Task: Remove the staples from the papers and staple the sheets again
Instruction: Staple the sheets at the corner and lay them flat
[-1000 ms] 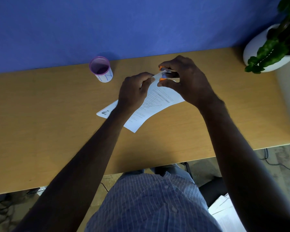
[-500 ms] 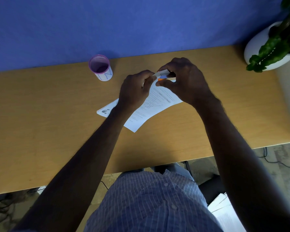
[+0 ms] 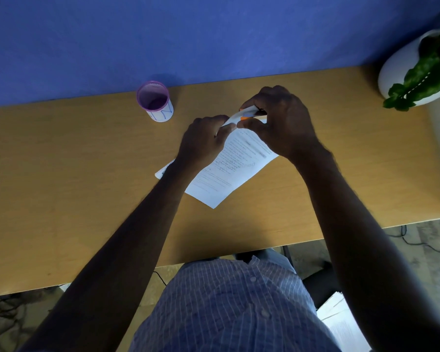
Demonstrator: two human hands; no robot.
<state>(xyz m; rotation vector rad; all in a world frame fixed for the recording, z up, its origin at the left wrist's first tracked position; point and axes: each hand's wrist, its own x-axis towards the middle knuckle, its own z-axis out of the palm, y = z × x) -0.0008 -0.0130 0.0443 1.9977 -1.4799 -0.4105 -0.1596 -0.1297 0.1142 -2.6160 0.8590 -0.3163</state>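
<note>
On desk (image 3: pixel 87 189), left hand (image 3: pixel 203 143) still pinches papers (image 3: pixel 229 171); right hand (image 3: pixel 282 123), staple remover (image 3: pixel 249 115) clamped, shifted left

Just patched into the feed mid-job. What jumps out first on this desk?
At mid-desk both hands meet over the papers: the left hand pinches up the far corner while the right hand closes a small orange tool on it. A purple-rimmed cup stands to the left by the blue wall, and a potted plant fills the far right corner.
</note>
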